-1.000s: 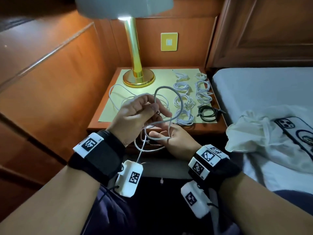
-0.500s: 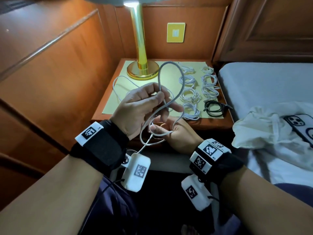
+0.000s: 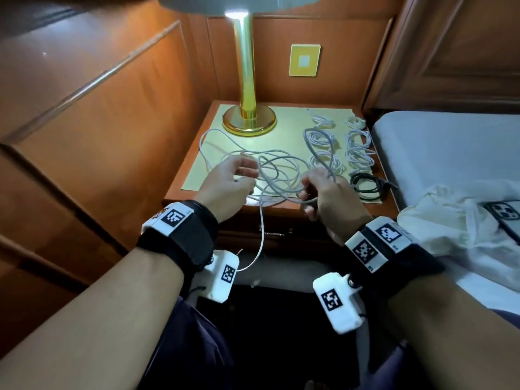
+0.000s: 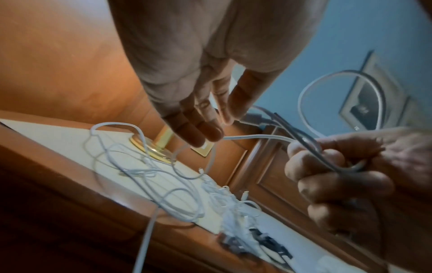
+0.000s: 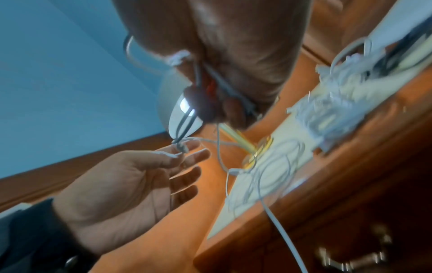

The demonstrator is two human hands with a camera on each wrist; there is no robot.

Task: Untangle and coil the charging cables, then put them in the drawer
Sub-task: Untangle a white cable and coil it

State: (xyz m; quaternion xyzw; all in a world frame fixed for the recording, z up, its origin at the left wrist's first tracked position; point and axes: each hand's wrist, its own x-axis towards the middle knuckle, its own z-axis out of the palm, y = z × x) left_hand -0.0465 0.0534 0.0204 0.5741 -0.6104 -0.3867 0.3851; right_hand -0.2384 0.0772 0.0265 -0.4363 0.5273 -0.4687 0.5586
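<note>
Head view: loose white cable strung between both hands above the bench front edge, 1 tail hanging down past the drawer. Right hand grip clamped on a bunch of loops. Left hand fingers relaxed and apart, only touching a strand. Coiled white cables and 1 coiled black cable parked on the right side of the bench, lamp behind.

Left wrist view: left fingers straight, strand brushing the tips, not pinched. Right hand curled round several passes of cable. Rest of the slack in loose overlapping loops on the bench.

Right wrist view: blurred. Grip closed on the loops, open left palm below with a strand across the fingertips.

Handling, judged: light, limp, smooth jacket, likely to slip and spring out of a coil. Best held at the bunched loops, feeding slack through the free hand. Plug ends stiffer, worth avoiding sharp bends there. Snag risk from crossings in the slack.
</note>
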